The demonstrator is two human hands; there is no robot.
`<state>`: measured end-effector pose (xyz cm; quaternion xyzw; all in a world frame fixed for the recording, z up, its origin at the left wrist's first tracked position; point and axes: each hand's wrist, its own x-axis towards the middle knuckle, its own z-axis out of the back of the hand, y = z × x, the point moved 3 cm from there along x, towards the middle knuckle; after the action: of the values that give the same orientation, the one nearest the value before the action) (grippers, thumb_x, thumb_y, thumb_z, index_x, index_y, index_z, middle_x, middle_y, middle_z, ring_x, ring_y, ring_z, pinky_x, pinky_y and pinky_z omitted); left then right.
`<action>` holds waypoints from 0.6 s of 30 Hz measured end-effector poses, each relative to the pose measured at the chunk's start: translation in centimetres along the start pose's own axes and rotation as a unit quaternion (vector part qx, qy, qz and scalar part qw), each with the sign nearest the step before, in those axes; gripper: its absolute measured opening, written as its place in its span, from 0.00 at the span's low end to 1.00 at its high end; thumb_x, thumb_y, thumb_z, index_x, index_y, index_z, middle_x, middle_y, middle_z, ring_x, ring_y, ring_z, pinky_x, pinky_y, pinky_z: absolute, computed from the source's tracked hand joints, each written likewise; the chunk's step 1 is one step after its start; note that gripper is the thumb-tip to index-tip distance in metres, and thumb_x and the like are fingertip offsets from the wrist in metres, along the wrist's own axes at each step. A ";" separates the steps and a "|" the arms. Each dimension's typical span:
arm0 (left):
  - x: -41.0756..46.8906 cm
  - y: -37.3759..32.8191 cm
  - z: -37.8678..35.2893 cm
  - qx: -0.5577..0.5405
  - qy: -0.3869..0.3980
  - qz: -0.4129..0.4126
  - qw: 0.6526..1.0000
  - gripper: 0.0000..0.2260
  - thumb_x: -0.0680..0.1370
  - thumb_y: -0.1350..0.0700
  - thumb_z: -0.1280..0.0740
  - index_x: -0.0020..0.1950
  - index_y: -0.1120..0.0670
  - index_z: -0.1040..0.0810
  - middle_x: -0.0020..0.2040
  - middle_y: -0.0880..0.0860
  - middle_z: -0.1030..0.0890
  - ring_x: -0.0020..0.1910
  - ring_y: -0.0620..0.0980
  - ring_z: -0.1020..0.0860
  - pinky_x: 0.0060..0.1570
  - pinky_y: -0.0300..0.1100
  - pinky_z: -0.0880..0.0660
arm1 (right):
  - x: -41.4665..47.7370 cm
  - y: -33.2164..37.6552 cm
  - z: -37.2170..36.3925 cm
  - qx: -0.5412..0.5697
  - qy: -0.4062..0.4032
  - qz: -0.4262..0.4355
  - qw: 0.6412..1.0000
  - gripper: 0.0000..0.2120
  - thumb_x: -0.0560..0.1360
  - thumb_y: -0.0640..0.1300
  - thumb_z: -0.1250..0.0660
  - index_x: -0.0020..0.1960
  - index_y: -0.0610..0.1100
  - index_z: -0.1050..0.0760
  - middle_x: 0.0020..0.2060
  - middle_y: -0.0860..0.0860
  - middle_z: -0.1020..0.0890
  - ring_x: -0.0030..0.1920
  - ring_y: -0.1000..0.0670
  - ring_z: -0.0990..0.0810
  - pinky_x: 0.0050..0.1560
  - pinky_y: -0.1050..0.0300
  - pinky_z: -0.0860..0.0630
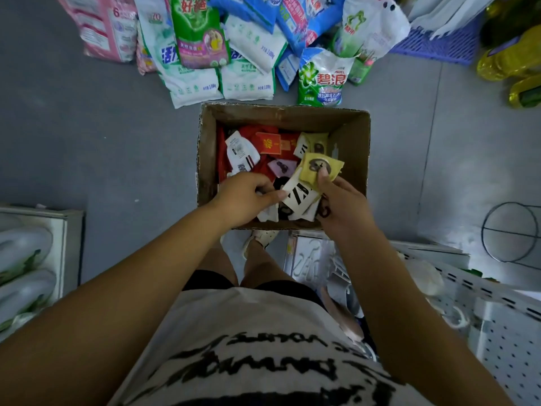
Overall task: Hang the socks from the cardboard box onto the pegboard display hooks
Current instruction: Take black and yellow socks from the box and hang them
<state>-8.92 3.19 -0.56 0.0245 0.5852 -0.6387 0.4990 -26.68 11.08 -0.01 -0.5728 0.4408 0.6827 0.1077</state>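
Looking straight down on a smooth grey floor (117, 148). An open cardboard box (205, 159) sits at the centre, just ahead of the person's feet. It holds loose socks (263, 145) — red, white and yellow packs in a jumble.

Over the box's near edge, the right grip (342, 203) pinches a yellow sock pair (320, 168), thumb on top, above the pile. The left grip (248, 197) is curled onto the pair's white label, at 9 o'clock of it.

Detergent bags (248, 77) crowd the box's far edge at 12 o'clock, touching or nearly so. A purple crate (439, 45) and yellow bottles (503, 63) sit at 1 to 2 o'clock. A white pegboard panel (503, 341) is at 4 o'clock and a white shelf (70, 238) at 8 o'clock.

Bare floor opens widest at 9 to 10 o'clock — a narrower strip runs at 3 o'clock.
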 end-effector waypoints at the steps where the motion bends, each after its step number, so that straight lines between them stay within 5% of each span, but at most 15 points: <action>1: 0.1 -0.1 -0.1 0.012 0.014 -0.007 1.000 0.16 0.79 0.46 0.30 0.43 0.58 0.18 0.41 0.60 0.19 0.42 0.57 0.21 0.46 0.53 0.24 | 0.2 -0.2 0.2 0.002 -0.005 -0.003 1.000 0.14 0.75 0.46 0.26 0.57 0.40 0.19 0.49 0.40 0.13 0.48 0.39 0.13 0.50 0.37 0.17; 6: 0.5 0.2 -0.5 0.027 0.099 -0.018 0.995 0.15 0.81 0.48 0.31 0.50 0.60 0.15 0.48 0.67 0.18 0.50 0.65 0.20 0.52 0.58 0.23 | 1.0 -0.9 1.0 -0.011 -0.036 -0.029 0.999 0.11 0.75 0.46 0.26 0.54 0.41 0.19 0.47 0.41 0.13 0.46 0.40 0.12 0.52 0.34 0.18; 11: 1.3 0.2 0.3 0.021 0.080 -0.025 0.996 0.16 0.81 0.50 0.31 0.43 0.62 0.16 0.34 0.62 0.25 0.28 0.43 0.31 0.27 0.31 0.35 | 1.8 -0.6 0.5 -0.055 -0.049 -0.011 0.997 0.10 0.75 0.47 0.25 0.53 0.43 0.19 0.47 0.44 0.13 0.46 0.45 0.12 0.51 0.44 0.16; 15: 2.0 -0.1 1.0 0.020 0.064 -0.028 0.997 0.16 0.82 0.50 0.32 0.34 0.52 0.20 0.32 0.57 0.29 0.25 0.42 0.35 0.26 0.31 0.38 | 2.6 0.6 -0.4 -0.101 -0.053 0.040 0.993 0.04 0.75 0.46 0.25 0.45 0.48 0.20 0.46 0.47 0.14 0.45 0.49 0.13 0.41 0.56 0.17; 18: 2.1 -0.3 1.6 -0.006 0.047 -0.027 0.999 0.20 0.82 0.50 0.33 0.30 0.53 0.26 0.29 0.55 0.29 0.24 0.42 0.34 0.26 0.32 0.37 | 2.9 1.3 -1.0 -0.088 -0.046 0.021 0.995 0.09 0.75 0.45 0.25 0.52 0.44 0.20 0.47 0.45 0.13 0.45 0.48 0.13 0.43 0.51 0.15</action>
<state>-9.29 0.65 -1.20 0.0352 0.6123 -0.6464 0.4540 -27.74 8.59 -1.89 -0.5388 0.3853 0.7466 0.0625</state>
